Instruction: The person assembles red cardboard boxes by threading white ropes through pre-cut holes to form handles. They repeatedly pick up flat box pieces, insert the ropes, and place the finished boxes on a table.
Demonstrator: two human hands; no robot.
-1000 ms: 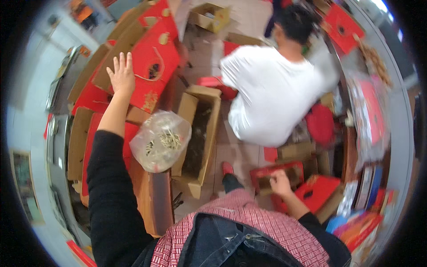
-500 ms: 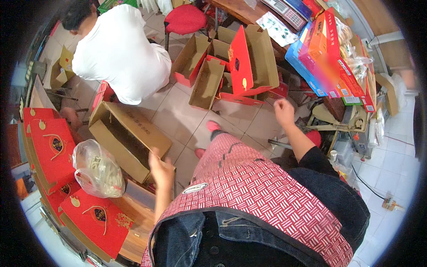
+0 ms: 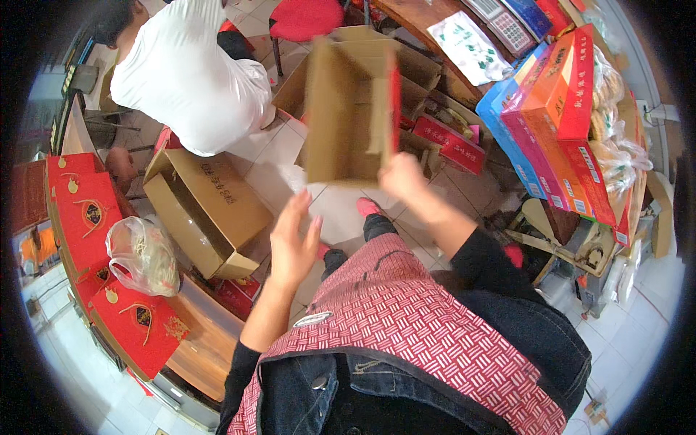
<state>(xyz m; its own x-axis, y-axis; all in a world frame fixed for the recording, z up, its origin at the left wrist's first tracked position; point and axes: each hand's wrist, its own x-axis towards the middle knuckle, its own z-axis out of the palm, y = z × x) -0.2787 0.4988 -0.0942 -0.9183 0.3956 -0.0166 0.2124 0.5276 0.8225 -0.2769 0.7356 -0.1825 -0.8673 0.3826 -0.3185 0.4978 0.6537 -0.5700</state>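
In front of me hangs a red cardboard box [image 3: 346,119], its plain brown inside turned toward me and a little blurred. My right hand [image 3: 403,178] is closed on the lower right corner of this box. My left hand [image 3: 293,239] is just below the box's lower left corner, apart from it, with thumb and fingers spread and nothing in them. Beyond the box, more open cardboard boxes [image 3: 420,61] stand on the tiled floor, partly hidden. A red box with printing [image 3: 449,143] lies to their right.
A large brown carton [image 3: 217,210] is on the left, beside a table [image 3: 210,326] with red gift boxes [image 3: 87,210] and a clear bag [image 3: 145,255]. A person in white [image 3: 192,76] bends at the far left. Colourful boxes [image 3: 536,123] are stacked at the right; a red stool [image 3: 307,18] stands behind.
My right hand has moved inward and taken hold of a red box, now raised off the group on the floor. My left hand has come up and forward, away from the brown carton.
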